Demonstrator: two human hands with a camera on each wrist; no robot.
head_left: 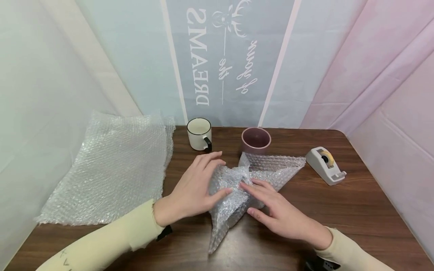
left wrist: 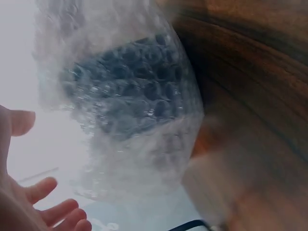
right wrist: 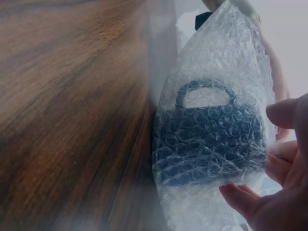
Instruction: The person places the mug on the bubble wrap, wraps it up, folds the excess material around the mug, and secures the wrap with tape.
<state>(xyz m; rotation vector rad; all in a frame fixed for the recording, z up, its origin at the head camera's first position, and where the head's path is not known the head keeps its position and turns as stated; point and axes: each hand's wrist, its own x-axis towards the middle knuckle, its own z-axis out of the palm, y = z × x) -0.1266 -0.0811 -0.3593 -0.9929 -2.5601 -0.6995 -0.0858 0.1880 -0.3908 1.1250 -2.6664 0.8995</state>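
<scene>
A dark blue mug (right wrist: 211, 130) lies inside a bubble-wrap bundle (head_left: 228, 190) in the middle of the table; its handle shows through the plastic in the right wrist view. My left hand (head_left: 193, 188) hovers at the left of the bundle, fingers spread and thumb over the top. In the left wrist view, a gap separates those fingers (left wrist: 43, 190) from the wrap. On the right side, my right hand (head_left: 279, 212) touches the wrap's top fold with its fingertips, thumb set apart near the front.
Behind the bundle stand a white mug (head_left: 198, 137) with a black handle and a purple cup (head_left: 255, 145). A tape dispenser (head_left: 326, 165) sits at right. A flat bubble-wrap sheet (head_left: 115, 173) covers the table's left. A loose wrap flap (head_left: 281, 167) sticks out toward the dispenser.
</scene>
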